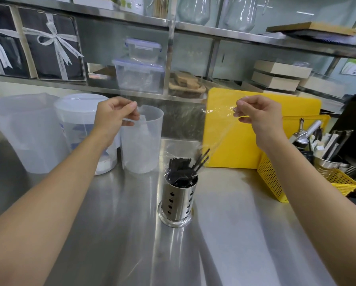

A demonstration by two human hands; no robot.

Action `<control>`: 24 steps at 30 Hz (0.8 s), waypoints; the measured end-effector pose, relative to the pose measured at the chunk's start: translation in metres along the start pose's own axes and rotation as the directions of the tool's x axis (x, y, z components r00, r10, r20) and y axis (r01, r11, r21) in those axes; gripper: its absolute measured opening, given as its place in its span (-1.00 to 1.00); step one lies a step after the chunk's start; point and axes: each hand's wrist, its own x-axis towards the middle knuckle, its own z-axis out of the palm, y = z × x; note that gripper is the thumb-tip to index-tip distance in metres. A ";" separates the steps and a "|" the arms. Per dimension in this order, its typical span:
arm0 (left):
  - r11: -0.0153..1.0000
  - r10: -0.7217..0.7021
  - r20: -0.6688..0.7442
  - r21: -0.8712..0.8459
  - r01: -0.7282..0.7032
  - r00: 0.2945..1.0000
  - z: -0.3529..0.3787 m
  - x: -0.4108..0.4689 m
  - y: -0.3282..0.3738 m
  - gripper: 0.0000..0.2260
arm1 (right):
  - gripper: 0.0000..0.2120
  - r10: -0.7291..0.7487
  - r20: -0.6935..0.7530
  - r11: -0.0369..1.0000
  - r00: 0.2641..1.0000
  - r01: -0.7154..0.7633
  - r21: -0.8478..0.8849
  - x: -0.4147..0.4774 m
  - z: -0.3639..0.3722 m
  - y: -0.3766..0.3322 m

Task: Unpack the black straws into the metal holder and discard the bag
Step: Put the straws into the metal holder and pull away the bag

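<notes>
Two hands pinch bag (seemingly empty) before pitchers.

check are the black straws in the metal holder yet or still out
In. The black straws stand upright in the metal holder, tops sticking out above its rim, a few leaning right.

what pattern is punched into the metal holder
Rows of small apple-shaped cutouts on the shiny steel metal holder, clearest in the head view.
</notes>
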 end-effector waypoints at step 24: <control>0.988 0.026 0.080 -0.153 -0.013 0.996 0.011 0.008 0.025 -0.95 | -0.86 -0.045 -0.064 0.993 0.997 0.052 0.102 0.004 -0.006 -0.006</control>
